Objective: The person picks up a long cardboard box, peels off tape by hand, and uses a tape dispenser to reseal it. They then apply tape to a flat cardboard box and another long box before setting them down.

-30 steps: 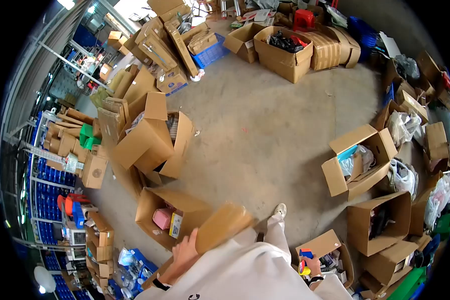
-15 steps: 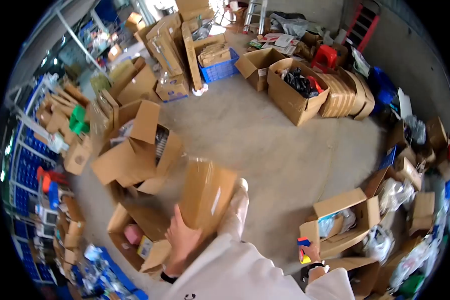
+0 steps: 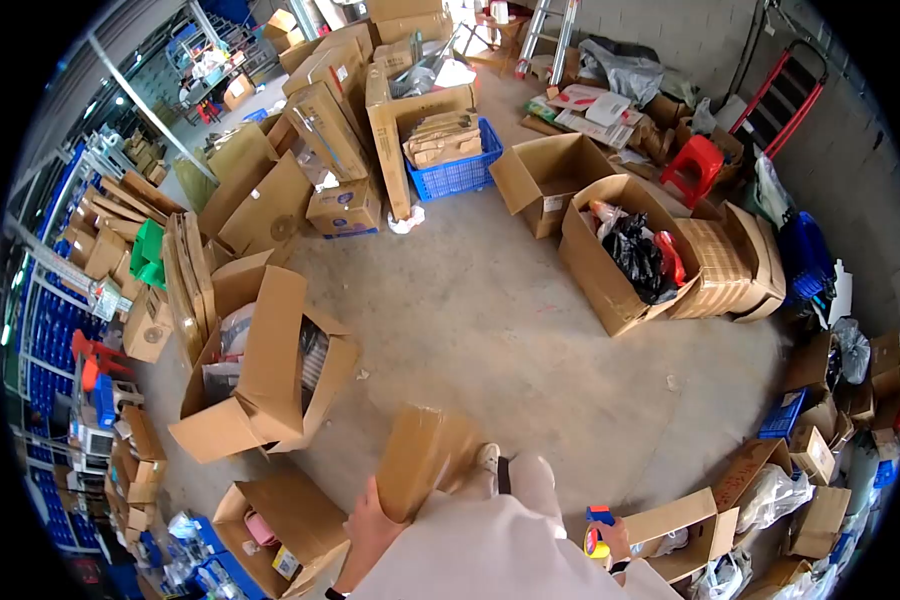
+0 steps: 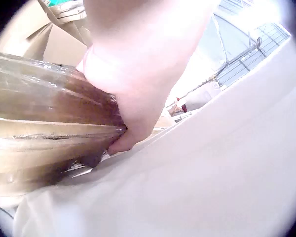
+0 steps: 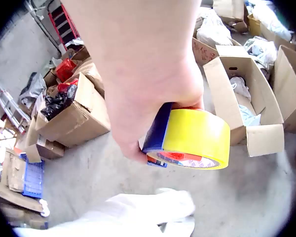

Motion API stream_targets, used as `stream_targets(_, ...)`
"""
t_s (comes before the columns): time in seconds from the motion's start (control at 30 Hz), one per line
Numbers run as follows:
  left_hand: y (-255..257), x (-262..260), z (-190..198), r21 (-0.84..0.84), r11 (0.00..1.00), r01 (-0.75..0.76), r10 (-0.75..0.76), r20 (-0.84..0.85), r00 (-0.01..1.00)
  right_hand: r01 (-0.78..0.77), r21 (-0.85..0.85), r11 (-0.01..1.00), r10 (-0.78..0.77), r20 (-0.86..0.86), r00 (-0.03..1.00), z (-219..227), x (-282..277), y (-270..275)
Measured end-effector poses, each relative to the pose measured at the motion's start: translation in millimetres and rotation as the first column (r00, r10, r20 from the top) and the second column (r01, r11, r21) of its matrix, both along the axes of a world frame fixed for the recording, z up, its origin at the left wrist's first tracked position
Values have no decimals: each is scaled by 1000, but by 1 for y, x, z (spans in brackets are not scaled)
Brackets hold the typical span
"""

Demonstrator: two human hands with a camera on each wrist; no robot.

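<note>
My left hand (image 3: 368, 528) grips a brown cardboard box (image 3: 422, 458) at its near left edge, holding it in front of the body. In the left wrist view, the thumb side of the left hand (image 4: 138, 94) lies against the end of the box (image 4: 44, 98), which has shiny clear tape along it. At my right side, the right hand (image 3: 616, 540) holds a tape dispenser (image 3: 596, 542) with a blue frame and a yellow roll. The right wrist view shows the fingers of the right hand (image 5: 153, 103) curled round the dispenser (image 5: 197, 138), its roll hanging above the floor.
An open carton (image 3: 280, 505) with a pink item stands at lower left, near a larger open carton (image 3: 270, 360). Ahead are a blue basket (image 3: 457, 172), a carton with black bags (image 3: 595, 275) and a red stool (image 3: 692, 170). To the right lies another open carton (image 3: 670, 520).
The head view has shifted, so the ladder and far cartons show more fully. The cardboard box has moved lower in view beside the body. Both hands keep their hold.
</note>
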State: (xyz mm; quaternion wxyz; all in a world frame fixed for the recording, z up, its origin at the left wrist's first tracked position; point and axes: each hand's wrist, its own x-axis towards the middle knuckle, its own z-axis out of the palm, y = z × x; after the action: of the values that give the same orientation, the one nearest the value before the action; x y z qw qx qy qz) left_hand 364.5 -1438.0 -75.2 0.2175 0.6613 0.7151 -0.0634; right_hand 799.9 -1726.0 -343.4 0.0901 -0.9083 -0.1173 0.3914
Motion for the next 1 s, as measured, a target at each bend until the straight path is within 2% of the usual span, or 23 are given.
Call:
stream_targets(0.03,9,6,2,0,1000,-3,3,-17,1000,-54,-41,998,56,36,998,-9,11,10)
stream_targets(0.13,65,43,13,-68,997,-34,31,-36,999,-76,-42,996,71,-119,990,16,43,80)
stream_targets(0.2,96,80,27,-82,995,-51,47,-57,997,-96,-93,991,79,-173,982,-28,84,103)
stream_targets(0.23,113,96,32,-82,995,-58,52,-75,996,-106,-111,988,81,-206,975,-31,93,133)
stream_targets(0.27,130,110,29,-109,988,-109,98,-108,989,49,-93,994,-75,-299,951,47,98,200)
stream_targets(0.3,146,122,19,-135,977,-162,143,-142,980,-134,-14,991,130,-152,980,-29,127,188)
stream_targets(0.33,157,132,21,-167,962,-216,185,-181,966,-198,38,980,198,3,980,-58,142,199)
stream_targets(0.37,168,143,37,-118,964,-237,218,-152,964,88,45,995,-66,-371,926,-18,163,253)
stream_targets(0.43,216,176,66,5,967,-256,256,-47,965,-93,109,990,114,-207,972,-48,206,303)
stream_targets(0.47,234,196,81,54,958,-281,280,17,960,-62,63,996,77,-272,959,39,214,375)
stream_targets(0.5,248,211,91,100,944,-313,306,85,948,-132,114,985,152,-193,969,29,236,402)
stream_targets(0.53,259,223,95,142,925,-352,330,155,931,-296,175,939,296,28,955,-33,265,410)
stream_targets(0.6,282,218,83,153,897,-416,397,141,907,-307,135,942,296,92,951,-42,303,476)
stream_targets(0.63,294,217,78,158,881,-446,429,132,894,-313,188,931,301,89,949,-43,321,504)
stream_targets(0.67,307,221,80,150,872,-466,455,105,884,-253,200,946,249,45,967,-27,330,540)
stream_targets(0.73,341,229,80,135,855,-500,497,61,866,-348,182,920,327,135,935,-27,346,588)
stream_targets(0.83,384,207,31,259,829,-496,488,102,867,-442,60,895,426,181,887,-30,351,649)
stream_targets(0.87,407,203,26,249,823,-510,497,117,860,-475,15,880,463,199,864,-31,352,670)
stream_targets(0.9,438,199,22,237,815,-529,511,137,849,-520,-24,854,519,127,846,-25,351,692)
stream_targets(0.97,500,192,17,217,801,-558,531,172,830,-571,-35,820,570,148,808,-69,359,719)
stream_targets(1.0,534,185,17,210,804,-556,526,184,830,-523,19,852,519,94,849,-41,347,745)
